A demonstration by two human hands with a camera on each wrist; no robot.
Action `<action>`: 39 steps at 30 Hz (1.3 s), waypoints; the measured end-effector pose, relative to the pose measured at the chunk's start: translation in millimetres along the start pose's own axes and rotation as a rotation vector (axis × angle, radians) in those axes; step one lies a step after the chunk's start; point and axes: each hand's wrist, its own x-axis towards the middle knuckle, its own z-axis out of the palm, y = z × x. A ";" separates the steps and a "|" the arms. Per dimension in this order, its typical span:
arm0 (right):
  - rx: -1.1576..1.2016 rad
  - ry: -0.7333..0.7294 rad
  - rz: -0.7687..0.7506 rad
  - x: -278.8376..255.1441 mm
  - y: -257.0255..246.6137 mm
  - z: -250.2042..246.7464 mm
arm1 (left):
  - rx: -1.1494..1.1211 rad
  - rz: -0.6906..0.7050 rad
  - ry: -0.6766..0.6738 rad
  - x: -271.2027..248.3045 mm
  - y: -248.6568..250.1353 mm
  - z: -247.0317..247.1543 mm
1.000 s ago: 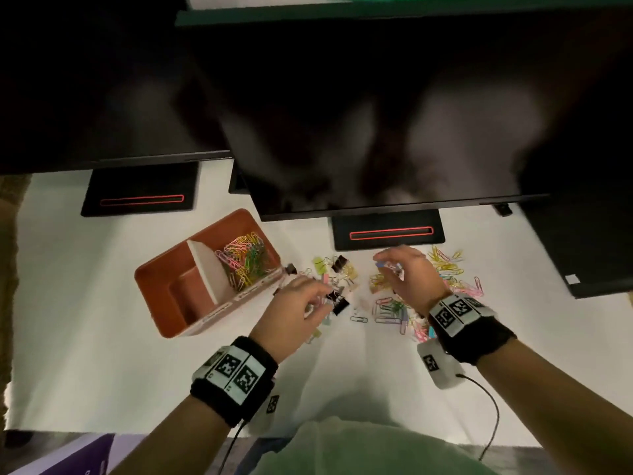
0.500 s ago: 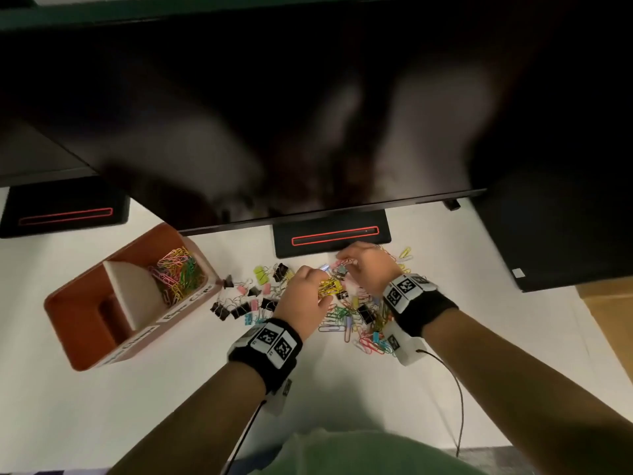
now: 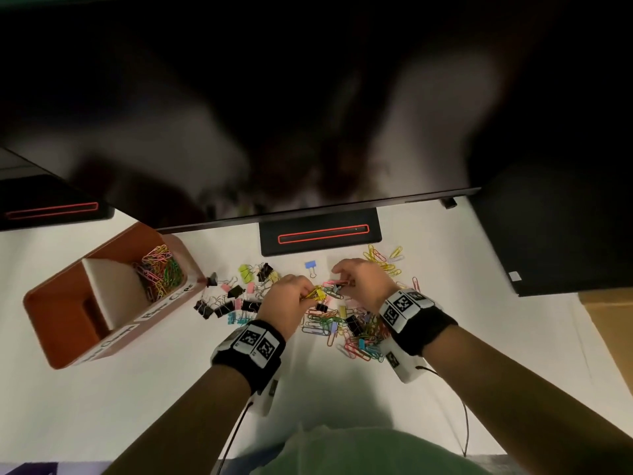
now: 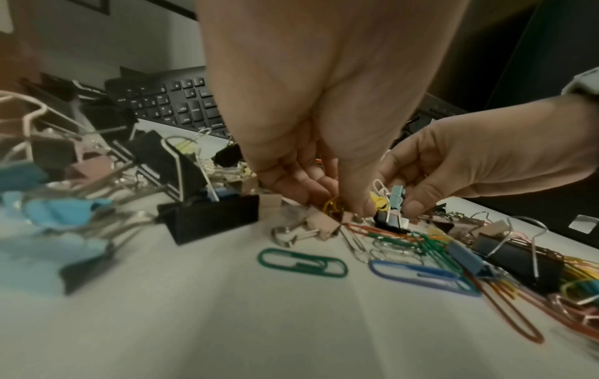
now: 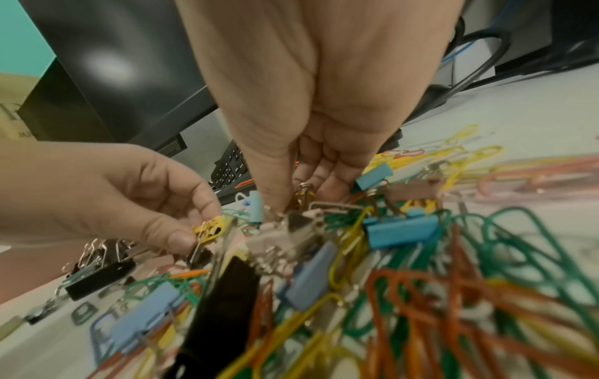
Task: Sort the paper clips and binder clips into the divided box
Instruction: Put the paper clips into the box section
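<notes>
On the white counter [image 3: 102, 406], just below the monitor stand [image 3: 320, 231], both hands are lowered over a mixed heap of clips. The left hand [image 3: 289, 299] is seen with its thumb and fingers [image 5: 176, 238] curled together, pinching a yellow binder clip [image 3: 317, 293] by its wire handles; in the right wrist view the clip [image 5: 210, 230] is held just above the heap. The right hand [image 3: 363, 282] is curled too, its fingers [image 4: 413, 209] closed on a small light-blue binder clip [image 4: 396, 197] with a white wire loop, close beside the yellow one. The two hands are nearly touching at their tips.

Under and to the right of the hands, coloured paper clips [image 3: 356, 334] are spread in a tangle with several black and blue binder clips among them. A green paper clip [image 4: 303, 262] and a blue paper clip [image 4: 421, 277] lie apart at the near edge of the heap in the left wrist view. To the left of the hands, a group of black, pink and blue binder clips [image 3: 229, 303] has been gathered near the divided box [image 3: 68, 337]. The orange box stands well to the left; its far compartment holds a pile of coloured paper clips [image 3: 158, 272], while what the near compartment holds cannot be made out. A lone blue binder clip [image 3: 310, 266] and some yellow paper clips [image 3: 380, 257] lie near the monitor stand. A black keyboard [image 4: 181, 105] is visible behind the heap.
</notes>
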 end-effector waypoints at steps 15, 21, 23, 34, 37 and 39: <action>0.057 0.047 0.022 -9.4 -6.4 -14.2 | -0.253 -0.046 -0.008 -15.7 -1.6 -23.3; 0.164 0.049 0.011 -10.9 -15.2 -13.2 | -0.277 -0.051 -0.008 -18.8 -0.9 -27.7; 0.185 0.030 0.029 -11.6 -19.1 -14.2 | -0.296 -0.063 -0.009 -20.4 0.4 -29.7; 0.094 0.076 -0.022 -15.3 -18.0 -15.0 | -0.359 -0.085 0.027 -25.5 -6.6 -38.3; 0.053 0.081 -0.071 -16.0 -17.9 -14.3 | -0.402 -0.115 0.052 -25.8 -7.4 -41.3; 0.038 0.066 -0.086 -16.7 -19.9 -15.3 | -0.455 -0.138 0.059 -25.9 -8.8 -43.1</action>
